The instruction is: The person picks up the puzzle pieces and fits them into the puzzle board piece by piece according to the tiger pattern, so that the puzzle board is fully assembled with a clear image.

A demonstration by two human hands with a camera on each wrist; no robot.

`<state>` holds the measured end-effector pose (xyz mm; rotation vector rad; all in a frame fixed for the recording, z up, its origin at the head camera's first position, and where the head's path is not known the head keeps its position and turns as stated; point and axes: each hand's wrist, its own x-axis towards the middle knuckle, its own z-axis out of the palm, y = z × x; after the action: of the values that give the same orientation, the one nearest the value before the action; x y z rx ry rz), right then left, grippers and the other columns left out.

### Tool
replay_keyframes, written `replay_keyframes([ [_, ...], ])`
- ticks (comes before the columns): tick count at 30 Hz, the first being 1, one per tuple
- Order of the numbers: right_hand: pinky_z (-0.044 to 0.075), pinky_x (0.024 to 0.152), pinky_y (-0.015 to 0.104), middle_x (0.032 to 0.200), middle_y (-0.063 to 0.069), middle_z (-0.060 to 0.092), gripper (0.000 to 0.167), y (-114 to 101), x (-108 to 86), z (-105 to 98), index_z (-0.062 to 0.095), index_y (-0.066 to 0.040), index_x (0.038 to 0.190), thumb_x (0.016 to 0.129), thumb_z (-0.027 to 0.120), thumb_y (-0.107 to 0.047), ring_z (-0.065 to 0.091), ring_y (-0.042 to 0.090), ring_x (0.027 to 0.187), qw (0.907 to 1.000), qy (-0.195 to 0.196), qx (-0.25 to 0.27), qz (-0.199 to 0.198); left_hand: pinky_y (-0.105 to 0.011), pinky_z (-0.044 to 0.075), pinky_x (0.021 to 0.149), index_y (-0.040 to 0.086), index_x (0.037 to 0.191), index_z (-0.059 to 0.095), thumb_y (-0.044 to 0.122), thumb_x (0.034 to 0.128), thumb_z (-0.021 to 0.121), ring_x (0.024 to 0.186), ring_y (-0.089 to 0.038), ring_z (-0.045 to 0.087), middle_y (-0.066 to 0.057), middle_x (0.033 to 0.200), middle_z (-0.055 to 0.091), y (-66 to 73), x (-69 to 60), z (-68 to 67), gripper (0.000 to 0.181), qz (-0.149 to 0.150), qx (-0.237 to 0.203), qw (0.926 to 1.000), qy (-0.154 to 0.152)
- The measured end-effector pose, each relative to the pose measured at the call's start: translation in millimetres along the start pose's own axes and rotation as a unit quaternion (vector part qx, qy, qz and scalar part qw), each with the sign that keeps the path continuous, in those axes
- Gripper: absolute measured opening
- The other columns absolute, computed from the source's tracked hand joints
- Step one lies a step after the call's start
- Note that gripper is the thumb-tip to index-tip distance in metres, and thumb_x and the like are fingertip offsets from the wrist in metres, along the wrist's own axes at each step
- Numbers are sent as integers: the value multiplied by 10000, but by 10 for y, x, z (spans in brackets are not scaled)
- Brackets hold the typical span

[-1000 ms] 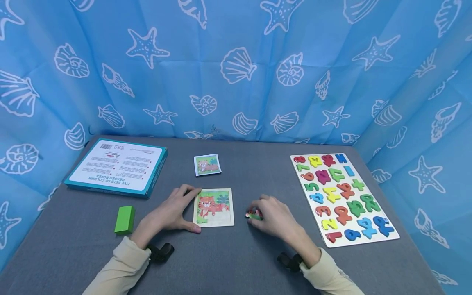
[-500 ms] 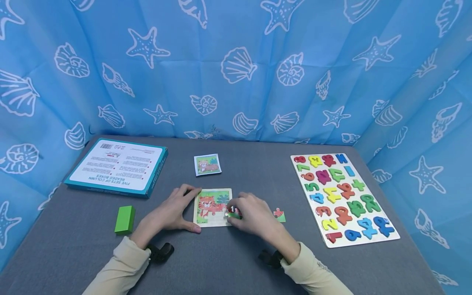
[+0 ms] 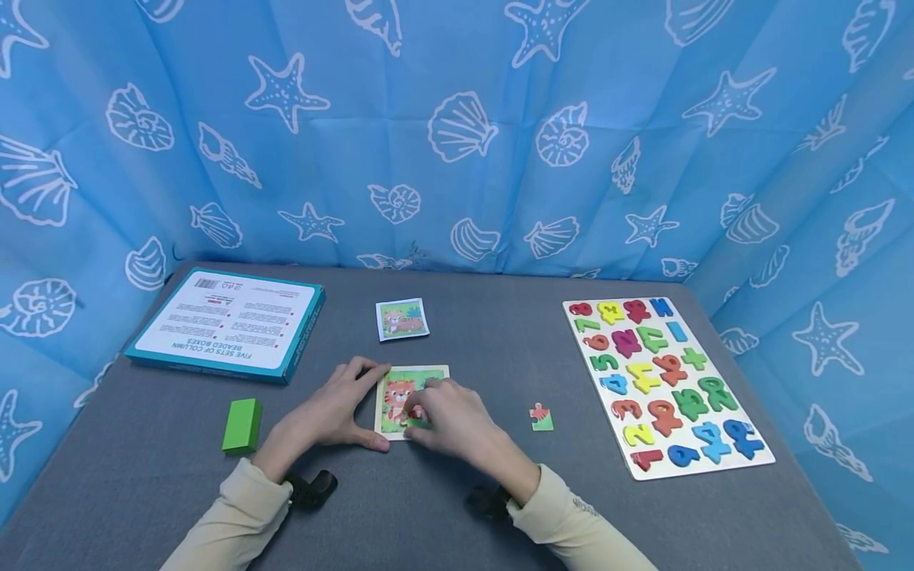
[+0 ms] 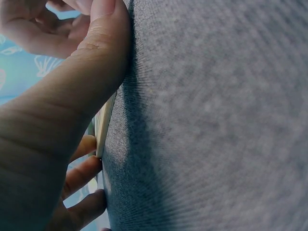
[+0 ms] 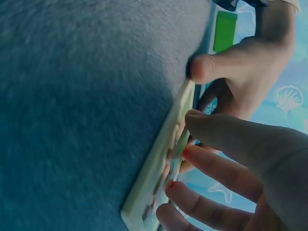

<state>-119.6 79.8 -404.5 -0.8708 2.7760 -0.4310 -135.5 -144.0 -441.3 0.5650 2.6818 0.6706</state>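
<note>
A square jigsaw puzzle board (image 3: 384, 408) with a tiger picture lies in the middle of the table. My left hand (image 3: 330, 408) holds it at the left side, index finger at the far corner and thumb at the near corner. Over the board's right half, my right hand (image 3: 457, 418) pinches a puzzle piece (image 5: 181, 143) between thumb and fingers. In the right wrist view the piece is tilted against the board's surface; the hand partly hides its fit. One loose puzzle piece (image 3: 541, 417), red and green, lies on the table to the right.
A small picture card (image 3: 402, 319) lies beyond the board. To the left are a flat teal-and-white box (image 3: 228, 321) and a green block (image 3: 242, 426). A white number board (image 3: 660, 388) with coloured pieces lies at right. A blue curtain (image 3: 457, 135) hangs behind the table.
My right hand has moved left with the puzzle piece, from the table beside the board to over the board. The other loose piece came into view. My left hand has stayed still.
</note>
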Motion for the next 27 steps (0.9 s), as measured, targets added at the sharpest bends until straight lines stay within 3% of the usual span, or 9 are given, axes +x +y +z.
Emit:
replay_keyframes([
  [9,398,602,221,942,-7,666,257,-21,56,90,779,-196,1102,888,806,-336,515,91,758,9998,134,-143,18,-617,456,1049,128,1596,348,636,694,865,1348,-367,425,-167,1540,379,10,-4,-2,1156,2,-28,10000,9],
  [21,404,561,219,879,-18,670,127,-64,63,127,821,-203,1010,895,804,-254,545,83,722,9989,376,-264,100,-610,453,1053,124,1594,351,640,692,866,1340,-360,422,-167,1532,383,0,-4,6,1160,17,-5,10000,39],
  [27,418,562,217,896,-4,658,97,-93,55,159,828,-182,998,912,784,-192,541,85,730,9995,243,-155,162,-608,452,1053,124,1592,355,640,688,868,1339,-359,420,-167,1531,383,0,2,12,1161,-7,-8,10000,35],
])
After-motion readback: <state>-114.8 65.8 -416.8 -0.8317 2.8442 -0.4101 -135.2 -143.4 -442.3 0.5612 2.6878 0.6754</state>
